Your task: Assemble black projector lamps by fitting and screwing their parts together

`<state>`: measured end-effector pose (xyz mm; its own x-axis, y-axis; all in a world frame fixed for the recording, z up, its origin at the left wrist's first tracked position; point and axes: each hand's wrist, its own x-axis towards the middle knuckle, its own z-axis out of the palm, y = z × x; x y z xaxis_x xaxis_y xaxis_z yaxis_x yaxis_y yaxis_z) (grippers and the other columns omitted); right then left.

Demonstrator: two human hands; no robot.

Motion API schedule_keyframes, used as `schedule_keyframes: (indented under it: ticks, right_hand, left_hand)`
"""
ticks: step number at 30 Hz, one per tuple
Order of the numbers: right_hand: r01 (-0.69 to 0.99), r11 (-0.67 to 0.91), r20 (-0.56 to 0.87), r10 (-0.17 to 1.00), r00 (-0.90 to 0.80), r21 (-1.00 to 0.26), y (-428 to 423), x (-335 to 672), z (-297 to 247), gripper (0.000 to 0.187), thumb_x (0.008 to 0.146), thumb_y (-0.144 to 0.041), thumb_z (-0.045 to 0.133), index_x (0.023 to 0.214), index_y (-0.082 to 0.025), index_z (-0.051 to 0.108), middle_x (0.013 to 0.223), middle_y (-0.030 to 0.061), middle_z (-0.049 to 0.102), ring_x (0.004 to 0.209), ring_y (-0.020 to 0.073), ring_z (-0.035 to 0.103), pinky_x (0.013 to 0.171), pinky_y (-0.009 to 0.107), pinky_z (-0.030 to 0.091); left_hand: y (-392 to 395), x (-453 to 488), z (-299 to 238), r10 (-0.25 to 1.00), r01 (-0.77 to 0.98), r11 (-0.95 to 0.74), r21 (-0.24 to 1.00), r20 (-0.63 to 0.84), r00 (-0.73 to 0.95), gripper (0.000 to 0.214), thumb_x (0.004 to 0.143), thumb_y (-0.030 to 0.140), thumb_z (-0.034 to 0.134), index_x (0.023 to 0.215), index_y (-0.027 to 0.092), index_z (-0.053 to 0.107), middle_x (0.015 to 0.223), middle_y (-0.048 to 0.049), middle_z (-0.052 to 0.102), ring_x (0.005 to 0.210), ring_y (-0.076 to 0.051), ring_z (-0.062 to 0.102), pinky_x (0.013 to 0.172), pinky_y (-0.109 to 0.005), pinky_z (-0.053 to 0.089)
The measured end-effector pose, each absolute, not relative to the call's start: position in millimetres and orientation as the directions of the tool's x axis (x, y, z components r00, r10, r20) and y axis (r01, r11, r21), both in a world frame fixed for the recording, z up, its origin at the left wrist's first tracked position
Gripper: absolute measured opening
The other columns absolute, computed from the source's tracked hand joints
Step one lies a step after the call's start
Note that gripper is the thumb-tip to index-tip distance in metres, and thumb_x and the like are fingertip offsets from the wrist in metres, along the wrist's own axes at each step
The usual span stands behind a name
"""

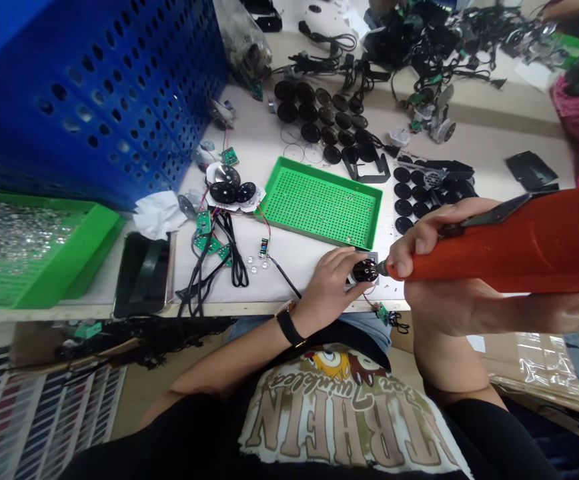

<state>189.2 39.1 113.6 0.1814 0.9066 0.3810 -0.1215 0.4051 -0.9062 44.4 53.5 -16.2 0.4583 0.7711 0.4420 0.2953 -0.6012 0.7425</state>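
At the tabletop edge, the left hand closes its fingers narrowly on a small black round part touching the tip of an orange rotary tool gripped in the right hand, where a slip could catch those fingers.

"Any way past the left fingers?"
"Not straight ahead: a green perforated tray sits there. To their right, the orange power tool blocks."
"And to their left?"
"A gap of tabletop, then black cables."
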Motion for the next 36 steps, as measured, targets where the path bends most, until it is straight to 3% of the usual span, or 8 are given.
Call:
schedule_keyframes:
  ticks: [6, 11, 19, 26, 31, 36]
  right_hand:
    - [-0.106, 0.448, 0.431, 0.89, 0.15, -0.888, 40.4, 191.0, 105.7, 0.062, 0.077, -0.082, 0.065, 0.114, -0.032, 0.064, 0.085, 0.0006, 0.053, 0.057, 0.0148, 0.05, 0.051, 0.035, 0.043]
    - [0.108, 0.513, 0.521, 0.805, 0.282, -0.851, 47.2, 183.4, 101.5, 0.021, 0.086, -0.039, 0.078, 0.096, -0.033, 0.061, 0.065, -0.0082, 0.052, 0.04, 0.009, 0.041, 0.04, 0.028, 0.038]
    - [0.182, 0.461, 0.495, 0.794, 0.354, -0.869, 44.4, 174.4, 107.3, 0.025, 0.085, -0.047, 0.079, 0.097, -0.035, 0.061, 0.059, -0.0092, 0.052, 0.036, 0.0104, 0.043, 0.037, 0.029, 0.038]
    - [-0.042, 0.548, 0.493, 0.781, 0.383, -0.836, 39.9, 182.7, 117.3, 0.028, 0.086, -0.031, 0.076, 0.113, -0.033, 0.07, 0.084, -0.0046, 0.064, 0.04, 0.0066, 0.047, 0.039, 0.029, 0.045]
    - [0.049, 0.578, 0.521, 0.691, 0.501, -0.814, 39.5, 192.8, 123.8, 0.019, 0.087, -0.029, 0.071, 0.106, -0.032, 0.069, 0.082, -0.0045, 0.06, 0.042, 0.0059, 0.046, 0.04, 0.028, 0.046]
    - [0.129, 0.54, 0.5, 0.629, 0.595, -0.832, 54.8, 208.1, 113.5, 0.023, 0.081, -0.028, 0.08, 0.101, -0.03, 0.07, 0.075, -0.0046, 0.058, 0.042, 0.0075, 0.047, 0.036, 0.027, 0.037]
  left_hand:
    - [53.7, 43.1, -15.2, 0.777, 0.297, -0.585, 0.755, 0.417, 0.472, 0.045, 0.095, 0.044, 0.07, 0.133, 0.022, 0.059, 0.132, -0.0131, 0.071, 0.132, -0.03, 0.063, 0.111, -0.055, 0.053]
    - [54.5, 43.6, -16.3, 0.777, 0.282, -0.585, 0.76, 0.426, 0.463, 0.042, 0.095, 0.042, 0.07, 0.132, 0.022, 0.059, 0.13, -0.0127, 0.071, 0.129, -0.029, 0.065, 0.111, -0.055, 0.053]
    - [54.5, 45.1, -16.0, 0.784, 0.274, -0.564, 0.779, 0.401, 0.473, 0.043, 0.094, 0.042, 0.072, 0.13, 0.023, 0.059, 0.131, -0.0115, 0.071, 0.13, -0.029, 0.064, 0.112, -0.054, 0.051]
    - [53.5, 44.2, -11.4, 0.805, 0.344, -0.543, 0.766, 0.36, 0.471, 0.049, 0.09, 0.042, 0.077, 0.132, 0.025, 0.06, 0.131, -0.0099, 0.072, 0.13, -0.03, 0.064, 0.111, -0.055, 0.05]
    - [51.7, 43.2, -9.3, 0.797, 0.357, -0.563, 0.745, 0.374, 0.475, 0.049, 0.091, 0.04, 0.077, 0.133, 0.023, 0.059, 0.131, -0.0109, 0.073, 0.13, -0.03, 0.065, 0.11, -0.054, 0.051]
    - [54.2, 38.4, 0.9, 0.776, 0.33, -0.601, 0.728, 0.434, 0.457, 0.05, 0.091, 0.043, 0.076, 0.133, 0.023, 0.059, 0.128, -0.0108, 0.073, 0.126, -0.029, 0.066, 0.108, -0.053, 0.053]
